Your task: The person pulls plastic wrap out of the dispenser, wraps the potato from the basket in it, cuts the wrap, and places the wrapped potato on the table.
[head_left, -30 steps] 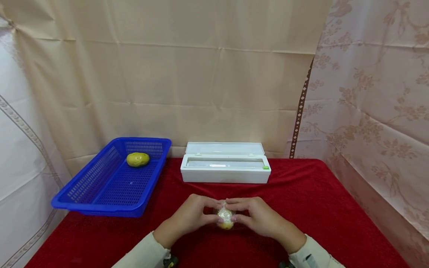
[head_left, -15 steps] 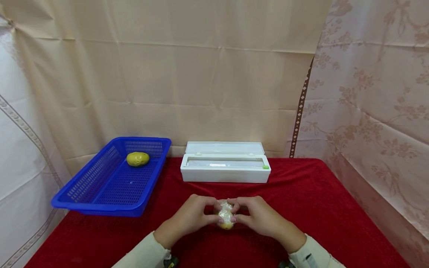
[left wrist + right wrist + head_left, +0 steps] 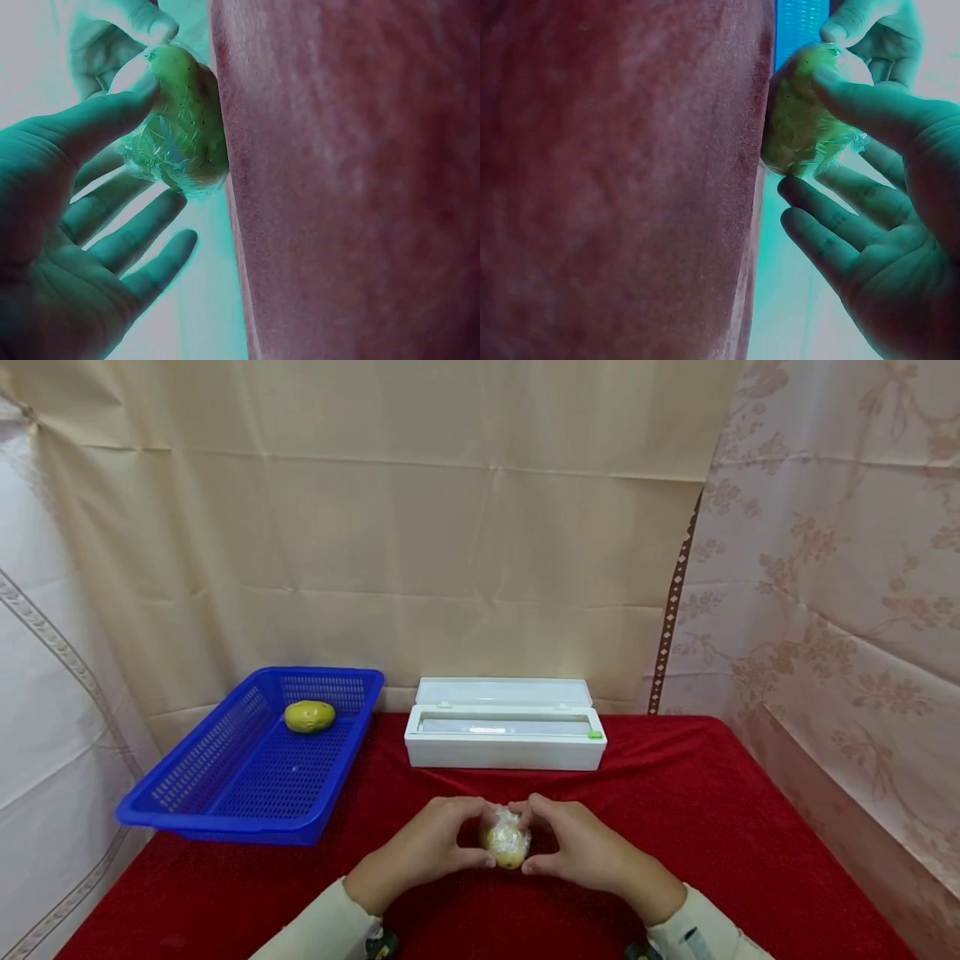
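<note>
A small yellow fruit (image 3: 507,850) wrapped in crinkled clear cling film sits on the red cloth before me, a dark spot on its near end. From its left side my left hand (image 3: 438,839) holds it between thumb and fingers. My right hand (image 3: 573,843) does the same from the right, its forefinger bent at the film on top. In the left wrist view the left thumb (image 3: 135,94) lies along the fruit's side, with the lower fingers spread. The right wrist view has the right thumb (image 3: 840,90) against the fruit (image 3: 799,109), film bunched beneath it.
Behind the hands stands a white cling film dispenser (image 3: 504,755), its lid (image 3: 504,692) raised and a green slider (image 3: 595,735) at its right end. To the left, a blue plastic basket (image 3: 315,822) contains another yellow fruit (image 3: 309,717). Curtains hang behind and beside the table.
Both thumbs have shifted slightly down and outward, so more of the wrapped fruit shows. The right fingers have bent and risen from the film's top. Basket and dispenser stay put.
</note>
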`<state>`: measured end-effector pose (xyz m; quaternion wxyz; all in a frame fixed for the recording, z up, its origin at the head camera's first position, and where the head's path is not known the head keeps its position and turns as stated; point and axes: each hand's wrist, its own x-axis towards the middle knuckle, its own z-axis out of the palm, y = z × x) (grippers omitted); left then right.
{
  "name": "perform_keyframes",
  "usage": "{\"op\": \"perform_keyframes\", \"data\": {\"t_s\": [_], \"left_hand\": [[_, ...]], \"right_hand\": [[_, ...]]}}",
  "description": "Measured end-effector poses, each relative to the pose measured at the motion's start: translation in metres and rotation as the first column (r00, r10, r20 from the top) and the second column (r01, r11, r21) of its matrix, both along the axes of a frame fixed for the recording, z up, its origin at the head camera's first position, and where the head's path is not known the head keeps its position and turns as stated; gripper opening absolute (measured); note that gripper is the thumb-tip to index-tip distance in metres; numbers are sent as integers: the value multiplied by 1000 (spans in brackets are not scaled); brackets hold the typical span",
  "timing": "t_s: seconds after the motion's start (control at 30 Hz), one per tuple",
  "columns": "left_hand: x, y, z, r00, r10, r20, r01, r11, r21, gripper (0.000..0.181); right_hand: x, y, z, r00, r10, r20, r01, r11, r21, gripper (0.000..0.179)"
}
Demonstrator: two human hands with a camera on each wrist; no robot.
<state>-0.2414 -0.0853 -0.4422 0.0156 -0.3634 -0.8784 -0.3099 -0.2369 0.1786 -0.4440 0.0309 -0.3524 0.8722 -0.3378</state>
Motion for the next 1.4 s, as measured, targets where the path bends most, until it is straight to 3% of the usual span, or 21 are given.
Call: {"op": "perform_keyframes", "data": {"t_s": [0.23,0.47,0.8,1.1,1.4], "left_hand": [[-1,0,-1,1000,-6,2,5,999,38,36],[-2,-3,1,996,-16,93,7,995,102,38],[-5,-5,1,966,-1,259,-49,981,187,37],[-4,-4,4,943,25,332,-91,978,188,33],[-4,-5,5,933,5,361,-99,965,243,32]], "right_hand": [[0,1,-1,999,12,36,-11,999,-48,37],[1,4,0,994,44,97,-32,992,-118,36],[0,7,6,984,40,171,-14,989,-150,31],[0,5,9,985,13,173,10,991,-132,28],[1,5,12,978,-35,204,61,990,-125,24]]}}
